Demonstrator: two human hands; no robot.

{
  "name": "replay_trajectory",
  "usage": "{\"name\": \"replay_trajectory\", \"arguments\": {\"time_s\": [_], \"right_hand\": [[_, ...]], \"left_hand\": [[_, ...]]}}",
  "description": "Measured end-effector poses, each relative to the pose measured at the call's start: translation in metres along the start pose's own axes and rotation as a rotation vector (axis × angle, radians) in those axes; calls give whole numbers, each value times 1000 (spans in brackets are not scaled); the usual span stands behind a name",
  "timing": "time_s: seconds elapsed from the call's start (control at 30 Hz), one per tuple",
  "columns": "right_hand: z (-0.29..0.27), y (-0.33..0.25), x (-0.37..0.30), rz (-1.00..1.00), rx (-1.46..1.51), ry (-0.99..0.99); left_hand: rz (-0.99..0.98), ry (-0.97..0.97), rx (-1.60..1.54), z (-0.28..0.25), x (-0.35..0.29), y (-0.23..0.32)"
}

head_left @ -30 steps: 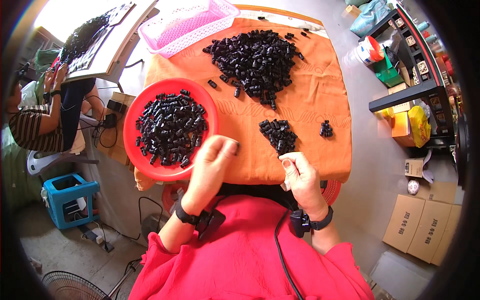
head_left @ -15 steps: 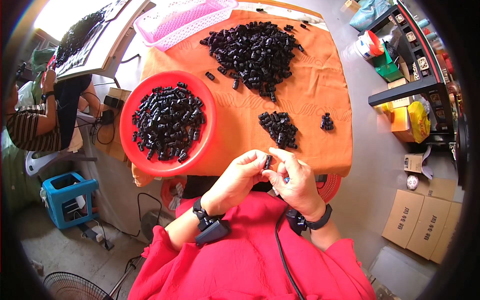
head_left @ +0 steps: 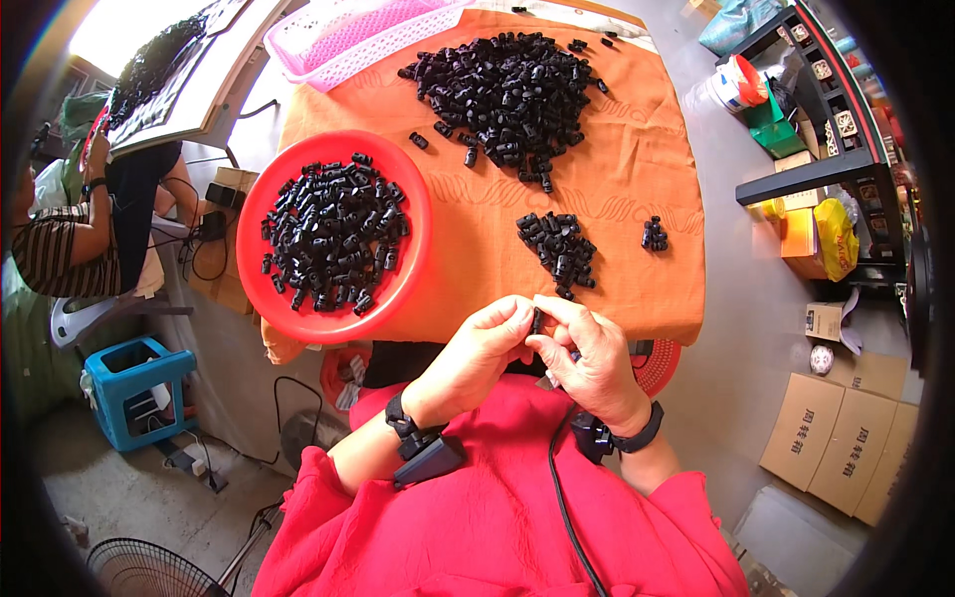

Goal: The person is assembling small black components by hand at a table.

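Both hands meet just off the near edge of the worktop (head_left: 637, 179), which is covered with an orange cloth. The left hand (head_left: 477, 353) and the right hand (head_left: 592, 363) are pressed close together, and their fingertips pinch a small black plastic piece (head_left: 537, 320) between them; the fingers of both hands are closed on it, thumbs and forefingers touching the piece from either side. Each wrist wears a dark band, and a black cable runs down from the right wrist over the red shirt (head_left: 497, 517). Just beyond the hands, on the cloth, lies a small pile of black pieces (head_left: 559, 249), with a tiny cluster of a few pieces (head_left: 654, 233) to its right, apart from it. Farther back in the middle of the cloth spreads a large heap of black pieces (head_left: 507, 95), with a few strays at its edges. To the left, a round red tray (head_left: 413, 239) overhangs the worktop's left edge and holds a loose layer of the same black pieces. A pink plastic basket (head_left: 358, 40) stands at the far left corner. Another person in a striped top (head_left: 50, 259) sits at the left, beside a blue crate (head_left: 134, 388) on the floor. Cardboard boxes (head_left: 846, 438) stand at the lower right.
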State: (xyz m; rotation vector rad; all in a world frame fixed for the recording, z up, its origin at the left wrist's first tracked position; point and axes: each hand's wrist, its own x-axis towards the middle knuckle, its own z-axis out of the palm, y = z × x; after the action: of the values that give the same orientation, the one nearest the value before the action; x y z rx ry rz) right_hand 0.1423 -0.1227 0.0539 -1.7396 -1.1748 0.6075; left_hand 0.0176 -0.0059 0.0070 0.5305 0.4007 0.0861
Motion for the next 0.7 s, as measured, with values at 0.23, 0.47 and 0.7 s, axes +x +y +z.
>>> {"name": "replay_trajectory", "arguments": {"time_s": [0.23,0.47,0.7], "right_hand": [[-2,-4,3,36,44,4],[1,-13,6,246,109,-41],[4,-6,3,214,188,-20]], "left_hand": [[55,34,40,0,-2,-2],[59,100,166,6,-7,2],[23,94,145,6,-5,2]]}}
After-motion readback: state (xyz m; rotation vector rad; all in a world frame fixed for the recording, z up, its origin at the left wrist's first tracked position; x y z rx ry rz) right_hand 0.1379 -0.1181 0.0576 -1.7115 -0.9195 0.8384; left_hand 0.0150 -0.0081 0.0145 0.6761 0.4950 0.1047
